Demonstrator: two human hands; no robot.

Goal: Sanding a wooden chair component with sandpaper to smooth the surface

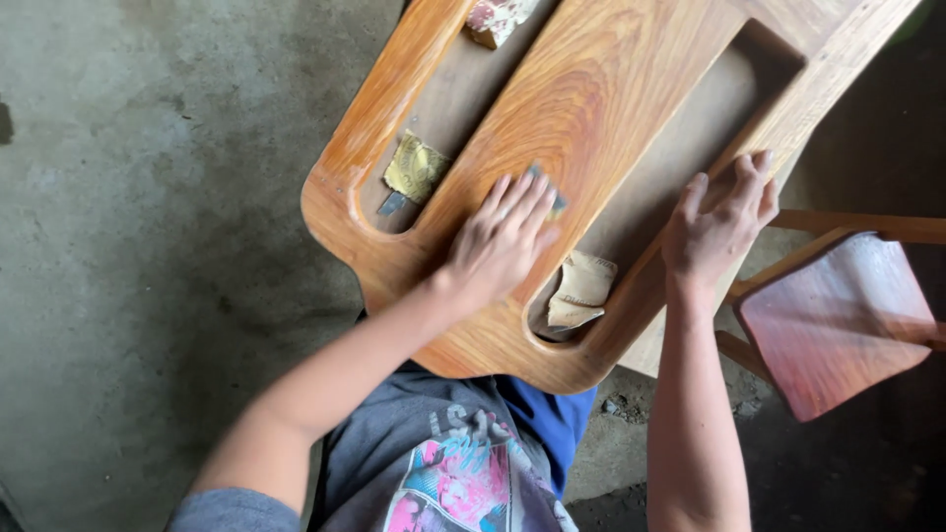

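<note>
Your left hand lies flat, fingers pressed together on a small dark sanding pad against the middle rail of the wooden frame. Your right hand grips the frame's right rail, fingers spread. Folded sandpaper lies in the slot between, yellow paper in the left slot

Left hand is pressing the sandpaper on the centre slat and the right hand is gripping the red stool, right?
Not quite. In the head view the right hand grips the edge of the wooden frame, not the red stool, which stands untouched beside it. The left hand does press sandpaper on the centre slat.
</note>
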